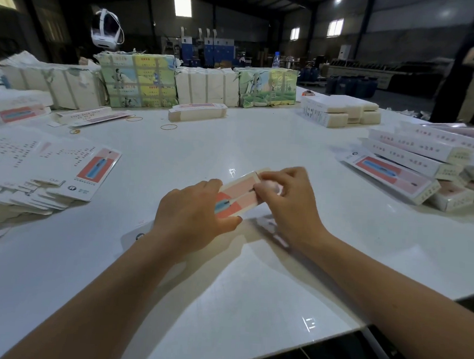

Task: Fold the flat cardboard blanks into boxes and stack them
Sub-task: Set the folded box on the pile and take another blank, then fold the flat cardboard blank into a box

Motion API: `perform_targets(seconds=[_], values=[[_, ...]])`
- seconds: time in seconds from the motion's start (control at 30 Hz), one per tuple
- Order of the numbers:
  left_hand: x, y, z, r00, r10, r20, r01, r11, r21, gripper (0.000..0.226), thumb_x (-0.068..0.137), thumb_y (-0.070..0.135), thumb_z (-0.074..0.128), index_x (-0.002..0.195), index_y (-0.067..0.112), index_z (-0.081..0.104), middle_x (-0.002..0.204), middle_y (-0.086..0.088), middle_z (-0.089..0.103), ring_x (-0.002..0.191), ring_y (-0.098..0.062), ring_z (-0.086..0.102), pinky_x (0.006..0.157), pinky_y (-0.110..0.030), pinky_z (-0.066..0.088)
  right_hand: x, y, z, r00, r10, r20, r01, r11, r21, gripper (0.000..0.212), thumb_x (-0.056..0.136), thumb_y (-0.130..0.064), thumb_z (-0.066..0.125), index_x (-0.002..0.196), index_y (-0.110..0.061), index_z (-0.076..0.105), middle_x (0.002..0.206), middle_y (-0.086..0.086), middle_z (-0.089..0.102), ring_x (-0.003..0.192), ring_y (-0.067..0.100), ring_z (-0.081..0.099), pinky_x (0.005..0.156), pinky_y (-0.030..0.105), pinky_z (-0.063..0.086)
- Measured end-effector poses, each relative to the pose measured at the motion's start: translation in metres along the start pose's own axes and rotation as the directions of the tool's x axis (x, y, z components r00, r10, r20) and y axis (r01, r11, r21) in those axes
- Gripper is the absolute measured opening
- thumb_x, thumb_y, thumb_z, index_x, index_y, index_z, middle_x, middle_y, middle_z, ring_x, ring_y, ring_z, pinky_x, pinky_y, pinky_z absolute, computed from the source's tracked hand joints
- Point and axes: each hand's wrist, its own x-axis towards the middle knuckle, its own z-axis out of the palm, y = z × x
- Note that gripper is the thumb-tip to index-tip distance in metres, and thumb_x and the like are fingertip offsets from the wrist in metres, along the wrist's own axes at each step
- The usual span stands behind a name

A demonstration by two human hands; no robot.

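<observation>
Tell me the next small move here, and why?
Probably tuck the far end flap shut with the right hand: it pinches that end of the box while the left hand steadies the near end. Finished boxes are stacked to the right.

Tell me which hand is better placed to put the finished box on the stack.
Probably the right hand: the stack of boxes lies on its side of the table, while the left hand grips the box nearer the blanks.
</observation>
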Motion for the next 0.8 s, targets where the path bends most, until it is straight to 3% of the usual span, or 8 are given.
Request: perform_targets(seconds=[0.13, 0.23, 0.27, 0.4, 0.53, 0.63, 0.7, 0.8], values=[[0.002, -0.004, -0.002, 1.000, 0.008, 0.018, -0.007, 0.998, -0.056, 0.057, 0.078, 0.066, 0.056, 0.119, 0.028, 0.046, 0.103, 0.011, 0.057, 0.079, -0.015, 0.057, 0.065, -0.025, 0.048, 0.009, 0.005, -0.005, 0.966, 0.243, 0.083, -0.254, 0.952, 0.170, 0.090, 0.077, -0.030, 0.077, 0.146, -0.033, 0.020, 0.131, -0.003, 0.036, 0.119, 0.015, 0.045, 0.097, 0.033, 0.041], [0.001, -0.002, -0.002, 0.999, 0.038, 0.038, -0.034, 0.993, -0.112, 0.054, 0.077, 0.064, 0.057, 0.117, 0.028, 0.047, 0.099, 0.011, 0.056, 0.077, -0.015, 0.057, 0.063, -0.025, 0.046, 0.013, 0.000, -0.007, 0.835, 0.329, 0.442, -0.550, 0.534, 0.642, 0.055, 0.072, -0.005, 0.073, 0.121, -0.012, 0.048, 0.097, 0.011, 0.067, 0.089, 0.028, 0.069, 0.075, 0.036, 0.056], [0.001, -0.002, -0.002, 0.998, 0.043, 0.049, -0.036, 0.991, -0.125, 0.054, 0.077, 0.064, 0.058, 0.116, 0.028, 0.047, 0.098, 0.011, 0.055, 0.077, -0.015, 0.057, 0.063, -0.024, 0.046, 0.013, 0.000, -0.007, 0.842, 0.298, 0.451, -0.539, 0.518, 0.664, 0.036, 0.074, 0.000, 0.070, 0.107, -0.005, 0.056, 0.086, 0.012, 0.070, 0.081, 0.028, 0.071, 0.069, 0.033, 0.057], [0.002, 0.000, 0.001, 0.998, 0.025, 0.059, -0.018, 0.993, -0.118, 0.055, 0.078, 0.064, 0.057, 0.117, 0.027, 0.044, 0.103, 0.011, 0.055, 0.080, -0.015, 0.057, 0.069, -0.026, 0.051, 0.001, 0.000, -0.002, 0.988, -0.023, 0.153, -0.016, 0.969, 0.248, 0.013, 0.090, -0.008, 0.059, 0.080, -0.016, 0.060, 0.069, -0.004, 0.067, 0.070, 0.017, 0.067, 0.062, 0.019, 0.053], [0.002, 0.005, 0.006, 1.000, 0.019, -0.018, -0.019, 1.000, 0.006, 0.056, 0.078, 0.066, 0.055, 0.116, 0.026, 0.043, 0.107, 0.009, 0.057, 0.078, -0.014, 0.054, 0.067, -0.025, 0.047, -0.009, 0.003, 0.006, 0.957, -0.253, 0.144, 0.280, 0.934, -0.220, 0.018, 0.099, -0.019, 0.044, 0.110, -0.012, 0.056, 0.085, 0.004, 0.064, 0.076, 0.022, 0.061, 0.063, 0.026, 0.049], [0.002, 0.002, 0.007, 0.998, 0.015, -0.069, -0.013, 0.999, 0.034, 0.059, 0.079, 0.065, 0.055, 0.120, 0.025, 0.042, 0.113, 0.007, 0.058, 0.087, -0.015, 0.057, 0.076, -0.033, 0.054, -0.007, -0.004, 0.003, 0.975, -0.026, 0.222, -0.029, 0.970, 0.241, 0.021, 0.100, -0.026, 0.044, 0.098, -0.021, 0.065, 0.082, -0.002, 0.067, 0.080, 0.014, 0.063, 0.065, 0.015, 0.052], [0.002, 0.000, 0.007, 0.994, 0.018, -0.109, -0.011, 0.998, 0.068, 0.064, 0.079, 0.066, 0.054, 0.125, 0.025, 0.040, 0.117, 0.006, 0.057, 0.093, -0.015, 0.059, 0.078, -0.031, 0.054, -0.001, -0.006, 0.001, 0.938, 0.110, 0.329, -0.279, 0.801, 0.529, 0.028, 0.100, -0.024, 0.047, 0.085, -0.019, 0.070, 0.082, 0.000, 0.069, 0.079, 0.011, 0.066, 0.073, 0.021, 0.056], [0.002, -0.001, 0.008, 0.989, 0.042, -0.145, -0.029, 0.996, 0.086, 0.067, 0.078, 0.067, 0.054, 0.128, 0.024, 0.039, 0.117, 0.005, 0.058, 0.094, -0.015, 0.059, 0.075, -0.030, 0.051, 0.006, -0.001, -0.001, 0.916, 0.157, 0.368, -0.369, 0.686, 0.627, 0.023, 0.097, -0.006, 0.049, 0.101, -0.019, 0.068, 0.092, -0.001, 0.072, 0.083, 0.011, 0.069, 0.077, 0.026, 0.056]])
